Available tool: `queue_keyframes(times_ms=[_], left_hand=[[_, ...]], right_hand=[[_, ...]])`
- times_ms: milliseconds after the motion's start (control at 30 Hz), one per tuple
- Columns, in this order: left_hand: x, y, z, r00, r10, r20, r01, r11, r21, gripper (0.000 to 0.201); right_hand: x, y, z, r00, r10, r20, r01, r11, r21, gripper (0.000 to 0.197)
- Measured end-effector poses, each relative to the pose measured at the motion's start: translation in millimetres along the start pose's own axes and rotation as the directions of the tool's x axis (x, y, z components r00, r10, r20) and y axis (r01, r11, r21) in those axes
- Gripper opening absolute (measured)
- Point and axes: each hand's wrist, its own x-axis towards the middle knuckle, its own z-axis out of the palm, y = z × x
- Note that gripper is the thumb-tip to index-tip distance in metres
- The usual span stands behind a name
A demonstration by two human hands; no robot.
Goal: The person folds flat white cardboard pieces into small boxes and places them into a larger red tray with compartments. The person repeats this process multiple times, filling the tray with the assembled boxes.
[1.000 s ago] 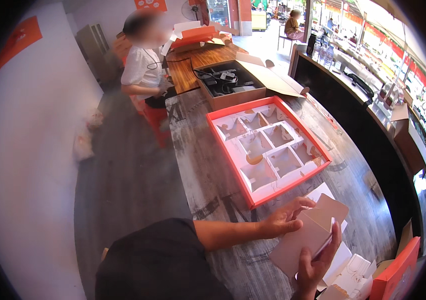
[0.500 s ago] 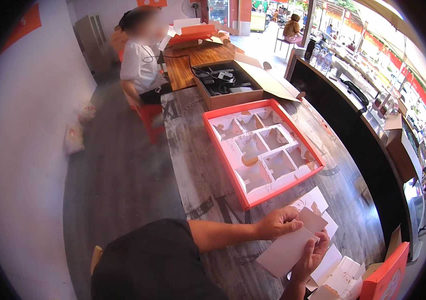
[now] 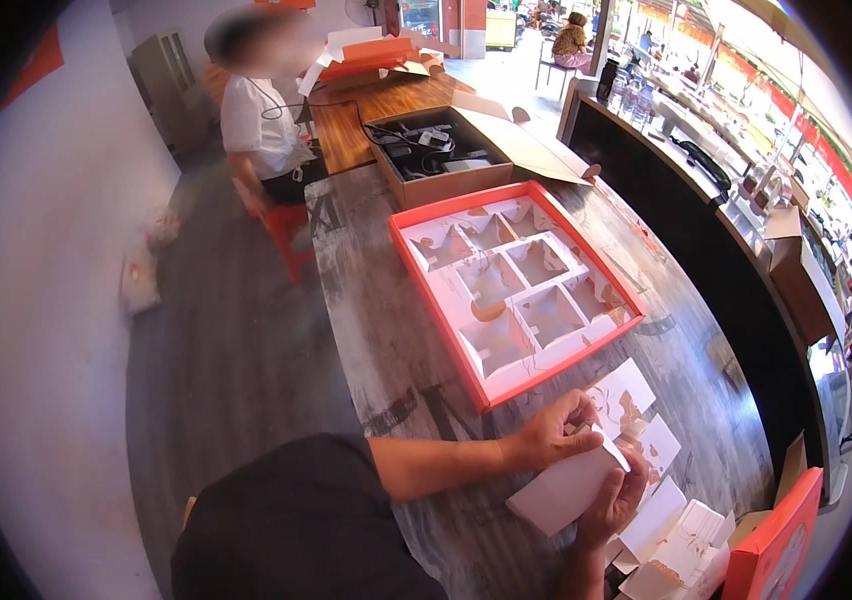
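Observation:
My left hand (image 3: 551, 437) and my right hand (image 3: 614, 500) both grip a flat white cardboard piece (image 3: 558, 490) above the wooden table (image 3: 376, 330), near its front edge. The left fingers pinch its upper corner, the right hand cups its lower right side. Just beyond lies a large red tray box (image 3: 514, 285) with several white card compartments, some printed in orange. Loose white printed cards (image 3: 626, 392) lie between the tray and my hands.
Folded white card boxes (image 3: 681, 545) and a red box lid (image 3: 774, 540) sit at the lower right. An open brown carton (image 3: 436, 155) with dark items stands behind the tray. A person in a white shirt (image 3: 261, 125) sits at the far end. A dark counter (image 3: 736, 270) runs along the right.
The white cardboard piece has dropped lower and turned flatter in my hands. My view has shifted closer to the table and tray.

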Motion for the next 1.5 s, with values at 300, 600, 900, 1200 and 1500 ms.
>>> queue_keyframes(times_ms=[300,600,900,1200,1500], left_hand=[[0,13,-4,0.995,-0.064,0.081,0.053,0.990,0.132,0.037],[-8,7,1,0.997,-0.030,0.067,0.020,0.990,0.139,0.031],[-8,18,4,0.994,0.032,0.108,-0.045,0.993,0.113,0.024],[-6,19,7,1.000,0.002,0.014,0.001,0.984,-0.180,0.020],[-9,18,4,0.982,0.035,0.188,-0.027,0.999,-0.046,0.027]], right_hand=[[1,-8,3,0.996,-0.084,-0.007,0.084,0.995,0.048,0.023],[1,-20,8,0.997,0.070,0.034,-0.074,0.990,0.118,0.003],[-5,-15,3,0.999,-0.041,0.017,0.041,0.999,0.024,0.011],[-3,-22,10,0.973,-0.209,0.095,0.221,0.965,-0.143,0.023],[1,-15,1,1.000,0.009,0.030,-0.015,0.977,0.212,0.016]])
